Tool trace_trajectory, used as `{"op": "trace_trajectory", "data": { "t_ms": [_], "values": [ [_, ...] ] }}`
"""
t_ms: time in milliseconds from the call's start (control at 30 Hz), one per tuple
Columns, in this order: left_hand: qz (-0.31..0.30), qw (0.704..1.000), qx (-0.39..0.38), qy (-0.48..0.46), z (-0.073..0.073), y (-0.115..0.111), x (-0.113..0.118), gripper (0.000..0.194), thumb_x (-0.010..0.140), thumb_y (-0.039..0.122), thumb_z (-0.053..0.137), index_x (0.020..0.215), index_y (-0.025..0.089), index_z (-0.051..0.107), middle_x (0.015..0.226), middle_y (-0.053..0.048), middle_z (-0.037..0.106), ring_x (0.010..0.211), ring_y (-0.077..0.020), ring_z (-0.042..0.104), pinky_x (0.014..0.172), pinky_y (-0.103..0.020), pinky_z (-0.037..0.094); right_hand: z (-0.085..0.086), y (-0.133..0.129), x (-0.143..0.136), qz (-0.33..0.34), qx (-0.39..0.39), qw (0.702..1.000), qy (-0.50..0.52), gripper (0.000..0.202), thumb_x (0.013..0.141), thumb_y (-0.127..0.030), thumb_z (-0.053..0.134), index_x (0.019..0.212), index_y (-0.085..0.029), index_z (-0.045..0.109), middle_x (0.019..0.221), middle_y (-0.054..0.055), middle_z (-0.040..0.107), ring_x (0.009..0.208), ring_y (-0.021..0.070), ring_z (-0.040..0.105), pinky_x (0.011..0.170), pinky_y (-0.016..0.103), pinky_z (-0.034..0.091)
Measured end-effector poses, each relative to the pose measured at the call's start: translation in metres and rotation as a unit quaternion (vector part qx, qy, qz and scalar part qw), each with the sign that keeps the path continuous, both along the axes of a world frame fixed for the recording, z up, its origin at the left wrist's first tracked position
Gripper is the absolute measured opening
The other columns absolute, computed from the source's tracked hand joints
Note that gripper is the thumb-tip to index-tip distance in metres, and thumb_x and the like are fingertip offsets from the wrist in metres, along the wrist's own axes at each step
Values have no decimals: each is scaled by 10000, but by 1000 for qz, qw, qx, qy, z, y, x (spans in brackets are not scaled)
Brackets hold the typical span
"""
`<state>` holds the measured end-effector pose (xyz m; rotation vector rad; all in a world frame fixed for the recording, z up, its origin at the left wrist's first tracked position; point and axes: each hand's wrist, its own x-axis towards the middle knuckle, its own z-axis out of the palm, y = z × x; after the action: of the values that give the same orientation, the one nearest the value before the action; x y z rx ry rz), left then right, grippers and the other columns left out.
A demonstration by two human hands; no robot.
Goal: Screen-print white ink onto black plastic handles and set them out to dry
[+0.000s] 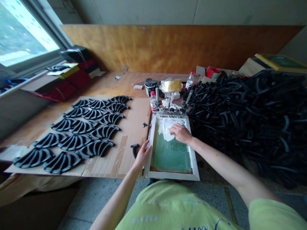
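Observation:
A screen printing frame (195,171) with a green mesh (171,158) lies in front of me, held by clamps at its far end. My left hand (143,154) grips its left edge. My right hand (181,133) is over the upper part of the mesh with its fingers closed, at the edge of a white patch (165,126). I cannot tell whether this is ink, cloth or both, and what the fingers hold is hidden. A single black curved handle (135,150) lies on the cardboard (129,127) just left of my left hand.
Rows of black curved handles (81,124) lie on the cardboard at left. A large heap of similar black parts (249,118) covers the right side. Behind the frame are a black tub (150,85), a red-capped bottle (153,103), another bottle (189,81) and a tape roll (171,85).

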<state>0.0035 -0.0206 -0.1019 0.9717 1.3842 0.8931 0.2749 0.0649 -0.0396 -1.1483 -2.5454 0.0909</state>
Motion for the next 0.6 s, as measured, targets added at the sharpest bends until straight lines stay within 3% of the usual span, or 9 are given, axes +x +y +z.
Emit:
{"op": "trace_trajectory", "data": {
  "t_ms": [133, 233, 333, 433, 500, 600],
  "values": [
    [4, 1000, 4, 8, -3, 1, -2, 791, 758, 589, 630, 1405, 165, 460, 856, -49, 675, 741, -169, 628, 651, -252, 487, -12, -18, -1, 74, -4, 997, 16, 241, 830, -49, 494, 966, -161, 659, 917, 76, 646, 952, 208, 558, 823, 322, 473],
    [-1, 1000, 2, 14, 9, 0, -2, 785, 767, 591, 617, 1411, 174, 451, 838, -42, 671, 723, -167, 625, 626, -248, 484, 3, -4, -6, 30, -43, 998, 40, 196, 860, -154, 570, 1029, -197, 662, 941, 50, 663, 929, 194, 586, 828, 310, 472],
    [-3, 1000, 3, 21, 40, -2, -2, 793, 748, 600, 635, 1405, 190, 467, 809, -24, 665, 673, -156, 603, 582, -234, 468, 32, 34, -10, -97, -69, 992, 45, 423, 852, -264, 638, 1270, -264, 578, 1048, 43, 671, 940, 197, 611, 827, 304, 470],
    [16, 999, 22, 37, 82, 2, -3, 671, 777, 635, 581, 1289, 201, 590, 871, -22, 673, 673, -144, 588, 563, -221, 456, 51, 68, 12, -209, -78, 972, 69, 541, 867, -338, 614, 1386, -264, 480, 1060, 59, 680, 898, 203, 633, 800, 303, 470],
    [33, 998, 42, 34, 108, 12, -1, 612, 807, 659, 518, 1175, 189, 655, 893, -22, 674, 681, -141, 588, 561, -218, 457, 50, 75, 41, -282, -76, 949, 116, 444, 920, -337, 513, 1345, -211, 512, 1021, 76, 693, 865, 201, 642, 784, 301, 471],
    [60, 987, 139, -50, 138, 38, 9, 594, 821, 649, 501, 1146, 169, 633, 978, -39, 675, 824, -164, 629, 674, -232, 505, 26, 59, 78, -364, -98, 919, 119, 340, 960, -262, 378, 1206, -151, 585, 952, 111, 699, 838, 207, 642, 750, 306, 470]
  ]
}}
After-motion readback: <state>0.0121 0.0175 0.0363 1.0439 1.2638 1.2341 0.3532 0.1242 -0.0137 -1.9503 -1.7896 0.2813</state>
